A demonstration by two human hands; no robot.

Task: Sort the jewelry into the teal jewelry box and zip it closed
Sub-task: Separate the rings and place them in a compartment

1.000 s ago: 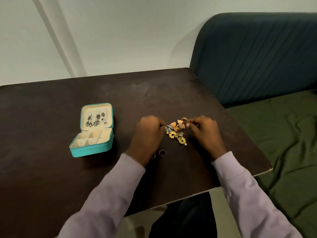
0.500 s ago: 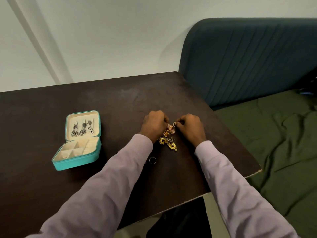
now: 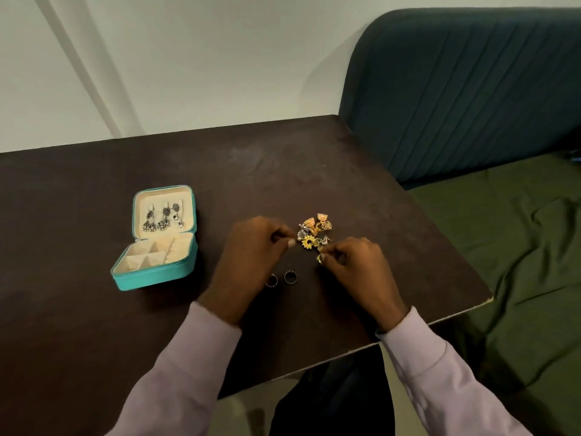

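The teal jewelry box [image 3: 151, 276] lies open on the dark table [image 3: 94, 325], left of my hands. Three silver earrings [image 3: 162, 220] hang in its lid; its cream compartments look bare. A small pile of gold and silver earrings [image 3: 314, 231] lies between my hands. My left hand [image 3: 248, 262] has its fingers curled, thumb and forefinger pinched at the pile's left edge; what they hold is too small to tell. My right hand [image 3: 355, 265] pinches a gold piece [image 3: 319, 259] at the pile's near edge. Two rings [image 3: 283, 278] lie just below my hands.
The table's right edge and chipped corner [image 3: 489, 298] are close to my right arm. Beyond it stands a dark teal sofa back [image 3: 456, 89] with a green cover [image 3: 518, 247] on the seat. A pale wall rises behind the table.
My hands have drawn slightly apart, uncovering more of the pile. My right hand has come nearer and taken hold of a gold piece. The view shifted to the left.
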